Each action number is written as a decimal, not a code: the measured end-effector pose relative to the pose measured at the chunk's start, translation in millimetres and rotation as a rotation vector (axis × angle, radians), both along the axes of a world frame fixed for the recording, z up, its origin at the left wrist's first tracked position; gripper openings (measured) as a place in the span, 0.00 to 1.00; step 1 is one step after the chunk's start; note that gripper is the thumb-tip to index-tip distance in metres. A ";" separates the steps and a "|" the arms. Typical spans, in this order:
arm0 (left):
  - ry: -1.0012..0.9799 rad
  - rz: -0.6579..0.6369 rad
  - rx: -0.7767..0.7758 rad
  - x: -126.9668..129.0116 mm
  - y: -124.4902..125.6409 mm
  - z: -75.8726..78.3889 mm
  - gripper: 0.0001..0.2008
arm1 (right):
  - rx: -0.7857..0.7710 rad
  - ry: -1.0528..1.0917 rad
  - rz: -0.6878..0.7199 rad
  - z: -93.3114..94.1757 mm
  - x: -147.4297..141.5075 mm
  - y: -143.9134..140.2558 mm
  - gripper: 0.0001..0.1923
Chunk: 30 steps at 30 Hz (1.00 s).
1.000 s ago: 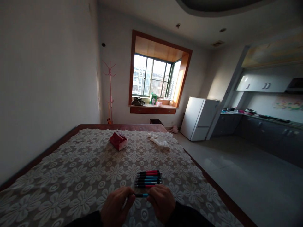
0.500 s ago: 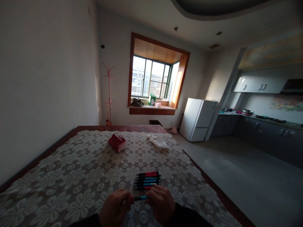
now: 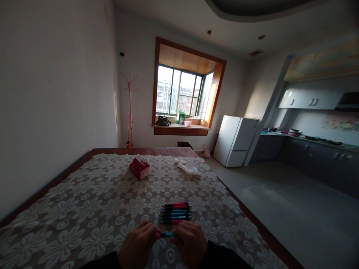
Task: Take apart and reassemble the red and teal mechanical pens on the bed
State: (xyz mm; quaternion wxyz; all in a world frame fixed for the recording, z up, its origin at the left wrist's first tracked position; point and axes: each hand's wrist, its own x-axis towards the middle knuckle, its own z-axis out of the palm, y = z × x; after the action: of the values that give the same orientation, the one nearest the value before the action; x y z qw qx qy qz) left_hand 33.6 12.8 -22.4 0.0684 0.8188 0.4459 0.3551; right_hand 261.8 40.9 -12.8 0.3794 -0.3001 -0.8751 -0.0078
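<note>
A blue and black pen (image 3: 167,235) is stretched crosswise between my two hands, low over the table's near part. My left hand (image 3: 139,243) is closed on its black end, and my right hand (image 3: 190,241) pinches the blue end. Fingers cover both tips of the pen. Just beyond my hands, several pens (image 3: 176,213) lie side by side in a stack of rows on the lace tablecloth (image 3: 112,209). Some are red and black, others blue and black.
A red tissue pack (image 3: 139,168) lies farther back on the cloth, with a crumpled white plastic bag (image 3: 188,169) to its right. The table's wooden edge (image 3: 238,203) runs along the right side. Beyond stand a white fridge (image 3: 234,140) and a pink coat stand (image 3: 129,112).
Both hands keep their hold on the pen and have hardly moved. My right fingers sit slightly lower, showing more of the nearest pens. The view has shifted a little.
</note>
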 end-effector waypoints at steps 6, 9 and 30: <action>-0.031 0.054 0.009 1.7 -2.6 3.8 0.17 | 0.065 -0.076 0.024 9.6 5.5 4.9 0.19; -0.039 0.017 0.021 0.6 -4.4 7.7 0.16 | -0.076 -0.013 0.023 3.1 4.4 5.4 0.17; 0.062 0.100 -0.233 2.8 -8.5 20.7 0.09 | -0.182 -0.255 -0.178 5.7 23.4 27.7 0.27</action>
State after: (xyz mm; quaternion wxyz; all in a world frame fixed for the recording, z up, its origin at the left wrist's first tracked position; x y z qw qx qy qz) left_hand 36.4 4.3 -1.8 0.1315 0.7927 0.5263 0.2781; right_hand 285.2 68.5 -7.1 0.2344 -0.4064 -0.8831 0.0000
